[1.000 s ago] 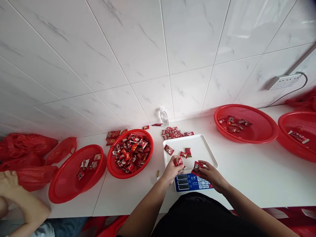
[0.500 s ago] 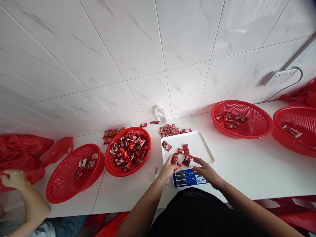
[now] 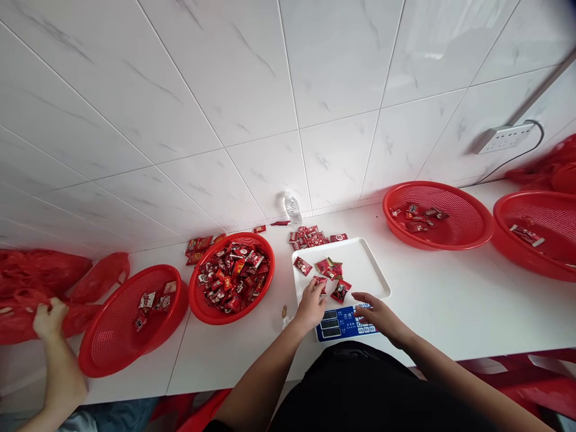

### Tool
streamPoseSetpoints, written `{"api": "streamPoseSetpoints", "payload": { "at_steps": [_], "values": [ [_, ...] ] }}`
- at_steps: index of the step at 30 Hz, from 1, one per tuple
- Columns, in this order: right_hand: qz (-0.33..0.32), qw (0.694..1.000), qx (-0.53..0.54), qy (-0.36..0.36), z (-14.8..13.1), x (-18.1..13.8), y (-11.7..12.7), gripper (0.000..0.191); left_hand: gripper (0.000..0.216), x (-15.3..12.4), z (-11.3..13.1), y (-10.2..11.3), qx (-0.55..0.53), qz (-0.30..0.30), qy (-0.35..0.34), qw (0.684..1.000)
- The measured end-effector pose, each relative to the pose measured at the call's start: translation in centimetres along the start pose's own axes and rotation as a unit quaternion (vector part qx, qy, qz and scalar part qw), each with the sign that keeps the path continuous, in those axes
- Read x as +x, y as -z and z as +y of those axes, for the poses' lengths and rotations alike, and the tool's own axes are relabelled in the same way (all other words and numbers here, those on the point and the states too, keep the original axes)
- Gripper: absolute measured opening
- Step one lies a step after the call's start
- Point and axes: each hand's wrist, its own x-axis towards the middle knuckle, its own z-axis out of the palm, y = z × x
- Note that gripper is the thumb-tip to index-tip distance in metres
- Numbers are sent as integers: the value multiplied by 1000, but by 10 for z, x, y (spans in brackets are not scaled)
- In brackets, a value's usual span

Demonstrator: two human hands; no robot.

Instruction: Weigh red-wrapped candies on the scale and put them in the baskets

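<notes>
In the head view, a scale with a white weighing tray (image 3: 366, 264) and a blue key panel (image 3: 346, 321) stands in front of me. Several small red wrapped sweets lie on the tray, among them one at its left (image 3: 303, 266) and a dark red one (image 3: 341, 290) near its front edge. My left hand (image 3: 310, 307) is at the tray's front left, its fingers closed on a red wrapped sweet (image 3: 320, 283), partly hidden by them. My right hand (image 3: 381, 318) hovers over the panel's right part, fingers apart, holding nothing.
A red basket (image 3: 193, 303) full of sweets stands to the left, another basket (image 3: 90, 354) beyond it. Two baskets (image 3: 450, 247) (image 3: 499, 240) are at the right. Loose sweets (image 3: 310, 237) and a clear bottle (image 3: 292, 210) lie behind the scale. A co-worker's hand (image 3: 50, 318) touches red bags.
A sweet from my left hand now lies on the tray beside the others. My left hand has turned palm-down over the tray's front. The co-worker's hand has moved right.
</notes>
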Motion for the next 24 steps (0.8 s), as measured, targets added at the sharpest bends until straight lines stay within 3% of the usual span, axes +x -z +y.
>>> {"api": "streamPoseSetpoints", "payload": {
  "at_steps": [6, 9, 11, 14, 18, 24],
  "values": [
    [-16, 1000, -10, -4, -1, -3, -3, 43, 63, 37, -4, 14, 67, 96, 27, 993],
    [-17, 1000, -13, -3, -3, -4, -3, 42, 65, 54, -5, 19, 54, 56, 50, 996],
    [-16, 1000, -15, 0, -3, -4, -2, 41, 66, 57, -5, 16, 41, 24, 20, 999],
    [-15, 1000, -17, 2, -3, -6, 0, 40, 66, 51, -4, 7, 27, 18, -28, 999],
    [-14, 1000, -11, 1, -2, -9, 2, 40, 63, 30, -1, 3, -5, 63, -38, 997],
    [-42, 999, -16, 2, 3, -6, -1, 35, 31, -17, 8, 10, -16, 98, -100, 990]
  ]
}}
